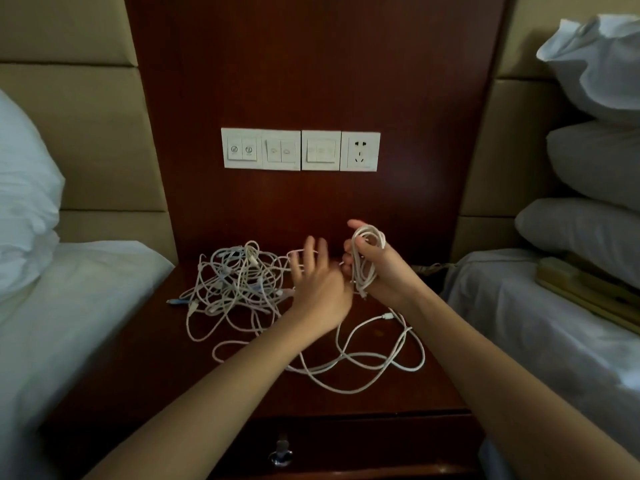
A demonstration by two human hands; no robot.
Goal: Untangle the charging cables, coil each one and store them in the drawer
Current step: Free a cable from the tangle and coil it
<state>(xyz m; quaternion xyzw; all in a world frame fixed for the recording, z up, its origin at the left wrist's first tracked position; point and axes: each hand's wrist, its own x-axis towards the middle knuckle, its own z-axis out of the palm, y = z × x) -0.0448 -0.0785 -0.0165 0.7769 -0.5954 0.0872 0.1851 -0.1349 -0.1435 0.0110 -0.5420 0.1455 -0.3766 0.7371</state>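
A tangle of white charging cables [239, 282] lies on the dark wooden nightstand [138, 362], toward its back left. My right hand [377, 268] is raised above the tabletop and grips a partly wound coil of white cable [367, 251]. From that coil the loose length of the same cable [374, 358] trails down in wide loops across the front right of the nightstand. My left hand [318, 282] hovers just left of the coil, fingers spread and blurred, with a strand running past its fingertips. The drawer [346, 441] below is closed, with a metal pull [281, 453].
A white panel of switches and a socket [300, 149] sits on the wooden wall behind. Beds with white sheets flank the nightstand, a pillow [24, 188] at left and stacked pillows [595, 161] at right. A wooden object [588, 289] lies on the right bed.
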